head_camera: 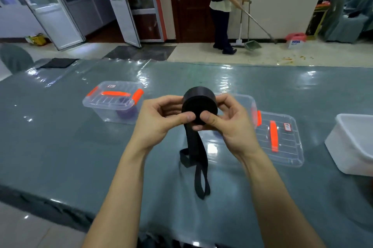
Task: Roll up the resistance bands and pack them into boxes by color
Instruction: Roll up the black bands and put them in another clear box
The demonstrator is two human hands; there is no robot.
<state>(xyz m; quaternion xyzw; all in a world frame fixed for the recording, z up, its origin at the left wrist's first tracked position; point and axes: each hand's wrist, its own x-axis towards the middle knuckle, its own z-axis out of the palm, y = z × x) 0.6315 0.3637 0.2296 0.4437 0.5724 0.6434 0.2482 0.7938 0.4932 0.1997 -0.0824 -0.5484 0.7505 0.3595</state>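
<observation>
I hold a black resistance band (pixel 198 105) above the table, most of it wound into a thick roll. My left hand (pixel 161 118) grips the roll from the left and my right hand (pixel 226 120) from the right, thumbs pressed on its near face. The band's loose tail (pixel 196 159) hangs down and ends in a loop on the table. A clear box with a closed lid and orange clips (pixel 113 100) stands to the left, with a purple roll inside. An open clear box (pixel 247 104) sits behind my right hand, largely hidden.
A clear lid with an orange handle (pixel 282 140) lies flat to the right. A white tub (pixel 353 142) stands at the right edge. The table (pixel 60 146) wears a glossy grey-green cover. Across the room a person sweeps the floor with a broom.
</observation>
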